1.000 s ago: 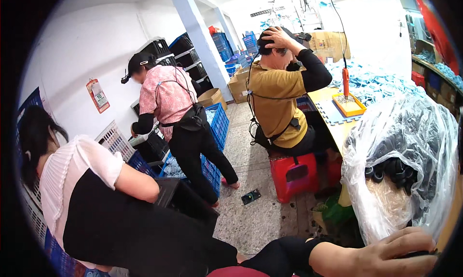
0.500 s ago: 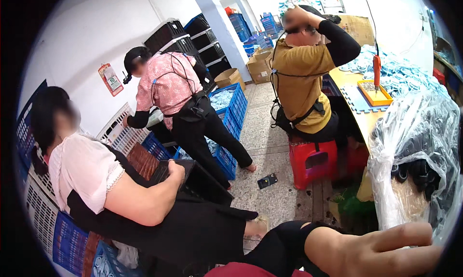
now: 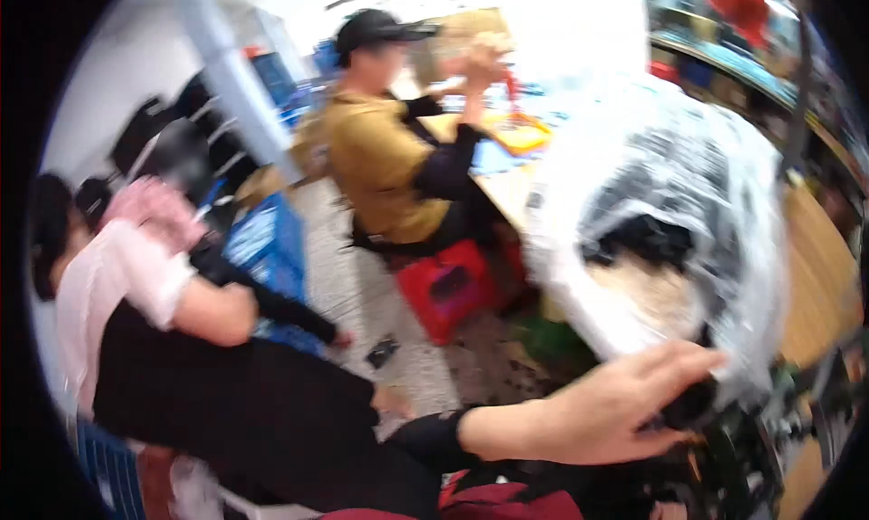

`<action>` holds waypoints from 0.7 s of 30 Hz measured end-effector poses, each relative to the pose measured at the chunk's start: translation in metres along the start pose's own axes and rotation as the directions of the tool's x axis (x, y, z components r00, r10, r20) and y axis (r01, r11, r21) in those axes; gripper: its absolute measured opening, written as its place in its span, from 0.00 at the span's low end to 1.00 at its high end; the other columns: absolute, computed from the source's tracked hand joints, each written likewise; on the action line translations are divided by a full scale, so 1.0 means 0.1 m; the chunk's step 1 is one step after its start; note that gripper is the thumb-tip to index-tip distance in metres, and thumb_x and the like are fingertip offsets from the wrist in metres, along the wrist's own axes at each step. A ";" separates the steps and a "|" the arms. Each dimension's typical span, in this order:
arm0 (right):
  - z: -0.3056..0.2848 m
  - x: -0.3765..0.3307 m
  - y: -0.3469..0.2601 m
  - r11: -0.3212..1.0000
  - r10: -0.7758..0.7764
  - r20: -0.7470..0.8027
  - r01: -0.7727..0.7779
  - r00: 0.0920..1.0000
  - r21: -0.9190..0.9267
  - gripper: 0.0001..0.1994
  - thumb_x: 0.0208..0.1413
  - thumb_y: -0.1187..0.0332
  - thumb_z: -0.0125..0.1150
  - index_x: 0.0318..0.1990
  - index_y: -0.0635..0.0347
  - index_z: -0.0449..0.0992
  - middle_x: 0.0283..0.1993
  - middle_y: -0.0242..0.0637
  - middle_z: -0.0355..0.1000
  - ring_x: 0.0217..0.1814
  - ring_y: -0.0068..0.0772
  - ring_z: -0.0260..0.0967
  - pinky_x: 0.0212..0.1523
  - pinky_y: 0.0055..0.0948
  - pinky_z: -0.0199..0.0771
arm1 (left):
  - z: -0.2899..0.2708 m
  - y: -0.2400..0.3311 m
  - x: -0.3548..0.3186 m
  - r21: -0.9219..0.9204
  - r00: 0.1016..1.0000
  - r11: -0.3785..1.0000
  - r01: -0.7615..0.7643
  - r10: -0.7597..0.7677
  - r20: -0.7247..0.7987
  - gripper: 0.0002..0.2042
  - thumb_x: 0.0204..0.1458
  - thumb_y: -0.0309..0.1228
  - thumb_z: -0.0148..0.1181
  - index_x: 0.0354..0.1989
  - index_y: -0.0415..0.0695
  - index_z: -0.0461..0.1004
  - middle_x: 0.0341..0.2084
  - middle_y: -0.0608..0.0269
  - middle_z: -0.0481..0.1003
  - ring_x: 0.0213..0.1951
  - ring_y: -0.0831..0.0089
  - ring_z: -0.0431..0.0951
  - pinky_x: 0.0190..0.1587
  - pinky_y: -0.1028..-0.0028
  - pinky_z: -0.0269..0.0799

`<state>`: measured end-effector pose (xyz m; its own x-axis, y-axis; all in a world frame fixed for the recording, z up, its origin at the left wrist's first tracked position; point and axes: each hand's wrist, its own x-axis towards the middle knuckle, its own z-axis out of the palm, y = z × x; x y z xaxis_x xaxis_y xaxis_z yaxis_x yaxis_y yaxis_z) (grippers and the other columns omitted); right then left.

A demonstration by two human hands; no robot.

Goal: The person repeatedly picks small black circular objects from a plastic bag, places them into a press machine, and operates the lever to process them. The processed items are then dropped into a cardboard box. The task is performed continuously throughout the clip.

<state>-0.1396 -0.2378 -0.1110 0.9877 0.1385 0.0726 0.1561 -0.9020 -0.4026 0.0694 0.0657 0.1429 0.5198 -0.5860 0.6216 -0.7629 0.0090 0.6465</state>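
My left hand (image 3: 606, 407) reaches in from the lower middle, wearing a black sleeve on the forearm. Its fingers are stretched toward the right, with the thumb apart below them, and I make out nothing held. Just beyond the fingers stands a large clear plastic bag (image 3: 566, 312), open toward me. Black parts (image 3: 647, 239) lie inside it, above a tan surface. Under and beside the hand are dark objects (image 3: 724, 457) too smeared to name. At the bottom edge a small patch of skin, perhaps my right hand (image 3: 668, 511), shows; its fingers cannot be made out.
A person in a mustard shirt (image 3: 376, 158) sits on a red stool (image 3: 444, 289) by the table, near an orange tray (image 3: 525, 138). Two people, one in a white top (image 3: 118, 267), are at the left by blue crates (image 3: 267, 244). Shelves (image 3: 724, 63) line the right wall.
The view has swung right, so the bag and people appear farther left. My left hand shows whole now, fingers spread from the thumb. The person in mustard has lowered their hands from their head.
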 end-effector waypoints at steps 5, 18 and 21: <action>-0.12 -0.24 -0.35 0.991 0.122 -0.426 -0.131 0.896 0.009 0.09 0.43 0.68 0.72 0.23 0.54 0.74 0.26 0.31 0.72 0.29 0.37 0.70 0.31 0.34 0.70 | 0.44 -0.05 0.32 -0.138 0.940 0.951 0.276 -0.237 0.247 0.31 0.44 0.23 0.71 0.59 0.37 0.67 0.53 0.53 0.65 0.53 0.64 0.73 0.55 0.70 0.73; -0.53 -0.35 -0.44 0.974 0.201 -0.631 -0.220 0.749 0.049 0.07 0.40 0.71 0.71 0.24 0.54 0.75 0.28 0.28 0.73 0.29 0.33 0.69 0.30 0.31 0.69 | 2.04 -0.49 1.10 -0.211 0.911 0.928 0.307 -0.222 0.347 0.23 0.45 0.29 0.71 0.50 0.37 0.72 0.38 0.57 0.75 0.41 0.69 0.77 0.45 0.72 0.73; -0.52 -0.30 -0.45 0.973 0.212 -0.642 -0.220 0.737 0.069 0.07 0.40 0.71 0.71 0.24 0.54 0.75 0.27 0.28 0.73 0.28 0.33 0.69 0.29 0.31 0.69 | 2.24 -0.48 1.20 -0.143 0.937 0.960 0.240 -0.191 0.293 0.19 0.42 0.36 0.72 0.43 0.42 0.77 0.30 0.57 0.76 0.35 0.64 0.77 0.39 0.68 0.72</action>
<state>-0.1770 -0.2229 -0.0475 0.7549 -0.3515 0.5537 -0.0647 -0.8801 -0.4704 0.0820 -0.1867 0.0868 0.5195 -0.7885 0.3293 -0.5527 -0.0161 0.8333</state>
